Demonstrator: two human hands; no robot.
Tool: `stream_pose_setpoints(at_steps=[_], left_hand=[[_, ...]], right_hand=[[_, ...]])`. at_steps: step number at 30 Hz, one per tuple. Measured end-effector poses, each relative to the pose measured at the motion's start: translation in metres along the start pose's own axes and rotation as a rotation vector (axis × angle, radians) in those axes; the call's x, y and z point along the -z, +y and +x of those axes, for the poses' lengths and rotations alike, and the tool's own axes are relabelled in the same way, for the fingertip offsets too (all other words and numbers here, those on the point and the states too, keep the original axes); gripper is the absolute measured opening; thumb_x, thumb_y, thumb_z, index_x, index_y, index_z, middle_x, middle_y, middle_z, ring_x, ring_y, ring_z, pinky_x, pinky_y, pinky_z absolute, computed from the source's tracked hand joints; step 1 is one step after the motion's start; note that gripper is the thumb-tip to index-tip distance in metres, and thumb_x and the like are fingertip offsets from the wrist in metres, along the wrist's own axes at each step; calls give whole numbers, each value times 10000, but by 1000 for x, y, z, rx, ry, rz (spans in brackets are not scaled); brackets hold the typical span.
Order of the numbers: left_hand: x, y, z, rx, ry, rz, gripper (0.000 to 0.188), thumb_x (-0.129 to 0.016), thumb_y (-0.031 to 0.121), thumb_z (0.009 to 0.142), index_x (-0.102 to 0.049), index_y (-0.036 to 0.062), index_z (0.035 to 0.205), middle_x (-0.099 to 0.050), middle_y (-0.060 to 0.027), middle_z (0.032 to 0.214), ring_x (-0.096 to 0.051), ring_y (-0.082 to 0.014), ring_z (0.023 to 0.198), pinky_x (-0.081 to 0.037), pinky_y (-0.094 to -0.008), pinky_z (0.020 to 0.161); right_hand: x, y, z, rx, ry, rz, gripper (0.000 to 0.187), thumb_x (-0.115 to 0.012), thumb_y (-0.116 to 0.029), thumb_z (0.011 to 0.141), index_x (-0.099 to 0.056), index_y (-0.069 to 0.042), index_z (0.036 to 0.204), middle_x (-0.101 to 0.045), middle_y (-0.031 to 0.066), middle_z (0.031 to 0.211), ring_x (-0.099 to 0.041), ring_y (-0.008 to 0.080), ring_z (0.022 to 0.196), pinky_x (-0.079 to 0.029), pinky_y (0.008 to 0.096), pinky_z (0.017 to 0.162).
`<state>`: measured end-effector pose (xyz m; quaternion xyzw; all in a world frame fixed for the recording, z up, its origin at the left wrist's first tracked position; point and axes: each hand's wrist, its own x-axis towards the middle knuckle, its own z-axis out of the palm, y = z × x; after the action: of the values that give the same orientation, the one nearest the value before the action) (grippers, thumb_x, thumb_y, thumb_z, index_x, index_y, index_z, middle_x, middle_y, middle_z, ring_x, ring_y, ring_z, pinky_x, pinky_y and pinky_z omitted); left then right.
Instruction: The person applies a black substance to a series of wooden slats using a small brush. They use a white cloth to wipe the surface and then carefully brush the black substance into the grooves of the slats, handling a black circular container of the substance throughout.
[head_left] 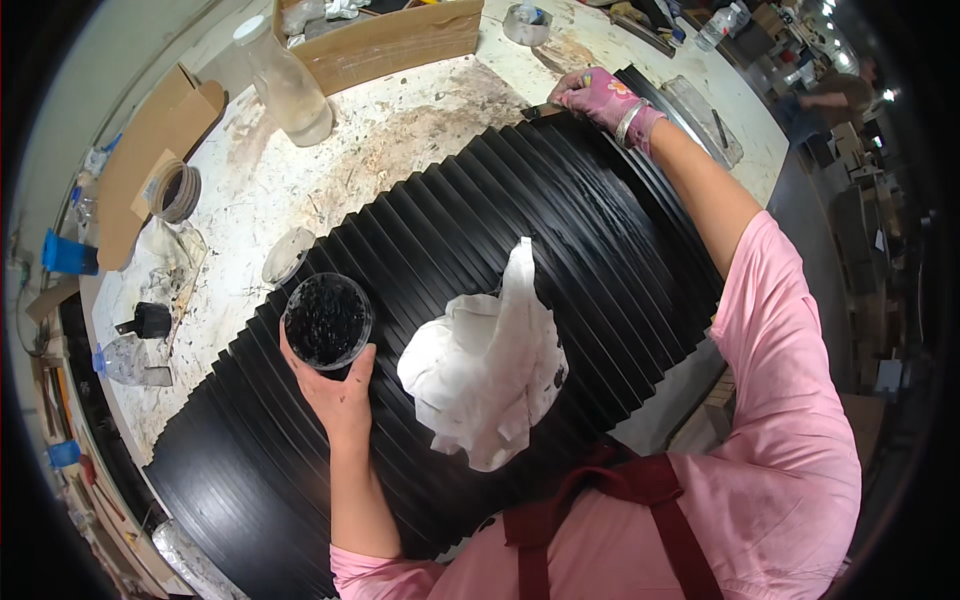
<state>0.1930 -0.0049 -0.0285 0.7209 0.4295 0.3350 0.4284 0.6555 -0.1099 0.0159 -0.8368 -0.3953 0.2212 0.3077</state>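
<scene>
Left hand [340,385] grips round clear tub of black paint [327,320] over near end of ribbed black panel [440,260]; right hand's [600,100] fingers pinch small tool at far edge — keep tub level, w/ crumpled white rag [485,365] mid-panel for drips.

Scene evenly lit from overhead; glare seen on black ribbed panel [560,230]; edges bent, corners vignetted by fisheye.

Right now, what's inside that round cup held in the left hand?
The cup in the left hand holds a glossy black substance, likely paint, filling the whole opening. How deep it goes and the cup's bottom are hidden beneath that black surface and the gripping fingers.
</scene>
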Motion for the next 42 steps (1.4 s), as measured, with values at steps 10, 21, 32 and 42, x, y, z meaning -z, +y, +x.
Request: stream_pose_setpoints(at_steps=[10,21,32,42], left_hand=[[1,-2,2,-8,-3,9,1018,-834,392,661,-309,9,1445,-415,-184,1386,-458,-313,1256,-361,-405,1068],[0,0,1,-9,1,28,1023,-846,348,640,-313,12,1447,-407,-182,1383,-433,-318,1282,-350,-414,1084],[0,1,1,16,-14,-34,1019,-844,323,642,-306,15,1450,-428,-175,1369,-466,-307,1254,-367,-404,1070],[0,0,1,0,-3,-19,1047,-850,402,641,-307,12,1447,-434,-180,1365,-476,-318,1246,-376,-408,1060]], right_hand=[[-6,-12,14,50,23,-217,135,-625,-117,847,-705,-20,896,-671,34,766,-578,101,689,-477,266,655],[-17,-40,2,48,20,-222,177,-650,-185,867,-707,-30,929,-666,49,769,-561,123,698,-470,288,681],[-23,-23,13,21,82,-154,157,-642,-185,849,-724,-56,884,-685,71,758,-617,162,705,-491,305,698],[-34,-16,6,110,119,-142,178,-630,-171,851,-711,-30,924,-670,100,787,-606,177,746,-487,316,737]])
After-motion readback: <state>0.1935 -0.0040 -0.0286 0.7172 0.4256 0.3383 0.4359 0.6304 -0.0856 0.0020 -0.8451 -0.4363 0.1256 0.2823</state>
